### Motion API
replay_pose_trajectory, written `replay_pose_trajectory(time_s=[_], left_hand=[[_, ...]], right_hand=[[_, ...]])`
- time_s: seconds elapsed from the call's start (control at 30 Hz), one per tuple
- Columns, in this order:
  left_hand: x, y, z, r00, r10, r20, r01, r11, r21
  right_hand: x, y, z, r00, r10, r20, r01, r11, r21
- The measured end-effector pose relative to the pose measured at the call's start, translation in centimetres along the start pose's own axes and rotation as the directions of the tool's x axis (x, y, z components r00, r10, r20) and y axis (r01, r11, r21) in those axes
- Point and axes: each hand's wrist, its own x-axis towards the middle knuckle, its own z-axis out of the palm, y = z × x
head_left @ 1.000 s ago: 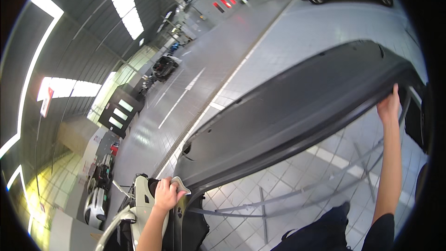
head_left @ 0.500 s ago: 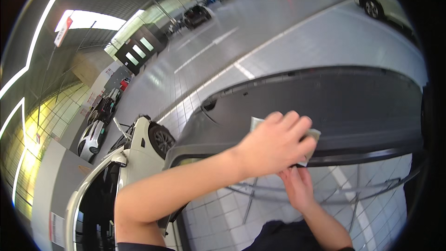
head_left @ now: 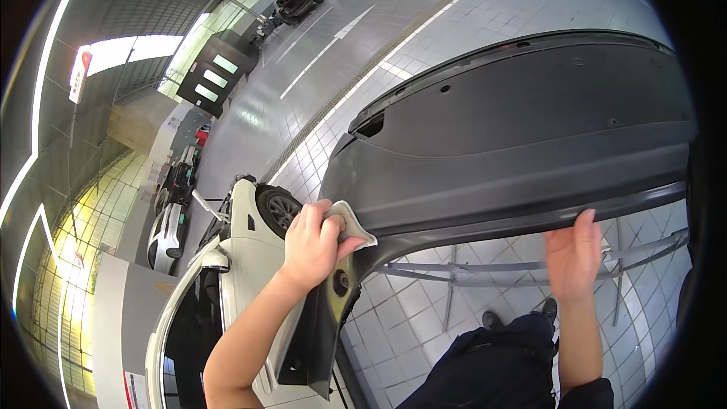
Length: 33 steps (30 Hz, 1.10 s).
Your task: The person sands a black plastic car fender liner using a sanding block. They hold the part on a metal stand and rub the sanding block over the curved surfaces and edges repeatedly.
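My left hand (head_left: 312, 246) is closed round a thin, folded grey-beige sanding pad (head_left: 350, 223) with a pale edge. It presses the pad to the left corner of a large dark grey car bumper (head_left: 500, 144), where the panel turns down into a narrow end. Below the pad, that narrow end shows a yellowish patch (head_left: 344, 276) with a round hole. Further right, my right hand (head_left: 573, 257) grips the bumper's near lower edge, its thumb up against the edge. The tips of its other fingers are hidden under it.
Under the bumper a grey metal stand (head_left: 500, 276) rests on the tiled floor. A white car (head_left: 250, 273) with an exposed front wheel stands close on my left. Farther off are more cars, one dark (head_left: 297, 4), and a dark cabin (head_left: 216, 76).
My left hand has carried the pad left along the bumper to its corner. My right hand has shifted right along the lower edge. The view has tilted down, showing my feet.
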Motion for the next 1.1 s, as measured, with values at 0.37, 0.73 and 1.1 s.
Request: replay_pose_trajectory(time_s=[0.37, 0.73, 1.1], left_hand=[[-1.7, 4.9, -5.4, 0.995, 0.099, 0.023, -0.080, 0.901, -0.427], [-1.7, 8.2, -4.0, 0.995, 0.095, -0.029, -0.098, 0.983, -0.153], [-1.5, 12.6, -2.2, 0.950, -0.310, -0.040, 0.290, 0.920, -0.263]], right_hand=[[-7.4, 5.4, 7.8, 0.829, 0.503, 0.245, -0.420, 0.849, -0.322], [-6.1, 10.9, 12.0, 0.763, 0.642, -0.068, -0.616, 0.693, -0.374], [-0.8, 3.6, 4.5, 0.879, 0.477, 0.012, -0.453, 0.841, -0.295]])
